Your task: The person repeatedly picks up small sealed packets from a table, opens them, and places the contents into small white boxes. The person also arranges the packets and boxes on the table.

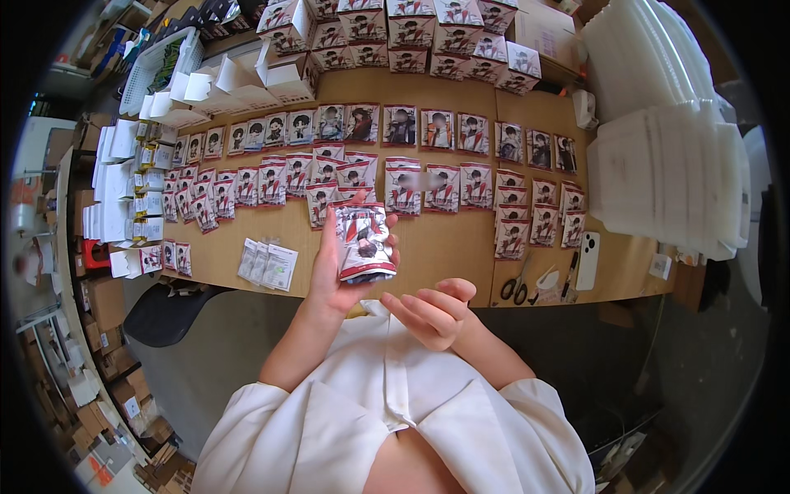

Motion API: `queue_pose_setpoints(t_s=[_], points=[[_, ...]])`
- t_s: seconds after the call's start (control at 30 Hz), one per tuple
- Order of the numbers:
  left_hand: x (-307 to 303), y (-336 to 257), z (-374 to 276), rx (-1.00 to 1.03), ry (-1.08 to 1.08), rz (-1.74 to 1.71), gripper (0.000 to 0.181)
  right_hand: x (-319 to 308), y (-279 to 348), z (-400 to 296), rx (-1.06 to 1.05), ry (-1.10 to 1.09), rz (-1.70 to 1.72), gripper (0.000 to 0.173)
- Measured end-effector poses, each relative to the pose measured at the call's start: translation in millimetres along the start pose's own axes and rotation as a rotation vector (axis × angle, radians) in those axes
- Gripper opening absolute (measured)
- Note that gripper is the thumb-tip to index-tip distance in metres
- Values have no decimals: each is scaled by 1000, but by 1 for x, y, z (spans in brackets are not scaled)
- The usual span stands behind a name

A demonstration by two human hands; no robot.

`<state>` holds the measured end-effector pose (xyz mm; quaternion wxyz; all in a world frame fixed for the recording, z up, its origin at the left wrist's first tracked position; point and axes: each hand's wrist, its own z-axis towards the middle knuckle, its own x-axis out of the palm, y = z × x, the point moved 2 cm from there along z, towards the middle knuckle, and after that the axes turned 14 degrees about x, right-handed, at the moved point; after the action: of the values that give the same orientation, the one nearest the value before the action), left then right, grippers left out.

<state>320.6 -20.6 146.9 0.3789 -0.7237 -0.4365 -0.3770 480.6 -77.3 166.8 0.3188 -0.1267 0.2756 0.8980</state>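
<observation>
My left hand [336, 272] holds a stack of printed foil packets [367, 244] near the table's front edge, the top one showing an illustrated figure upside down. To the right of the packets is my right hand [435, 309], palm up with its fingers curled and apart, holding nothing. Beyond my hands, rows of similar packets [475, 185] with red edges lie on the wooden table [457, 247], several of them overlapping. A back row of packets [437, 129] bears varied illustrated figures. Small clear packets with white cards [268, 264] lie to the left of my left hand.
Printed boxes [410, 31] are stacked at the back. Open white boxes [241, 83] and a white basket [188, 55] stand at back left, more small boxes [114, 185] at left. White plastic trays [666, 173] are piled at right, near scissors [515, 287] and a phone [587, 260].
</observation>
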Motion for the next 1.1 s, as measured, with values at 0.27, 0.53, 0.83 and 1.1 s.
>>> queue_pose_setpoints(t_s=[0.27,0.53,0.83,1.1], points=[[-7,5,2,0,16,64,49,8,-3,14,151,104,-65,21],[-36,19,1,33,-315,189,43,9,-9,20,318,418,-60,17],[-54,31,-1,-120,-444,169,49,12,-17,10,308,421,-29,25],[-43,34,2,-65,-447,29,45,16,-20,14,504,553,-57,13]])
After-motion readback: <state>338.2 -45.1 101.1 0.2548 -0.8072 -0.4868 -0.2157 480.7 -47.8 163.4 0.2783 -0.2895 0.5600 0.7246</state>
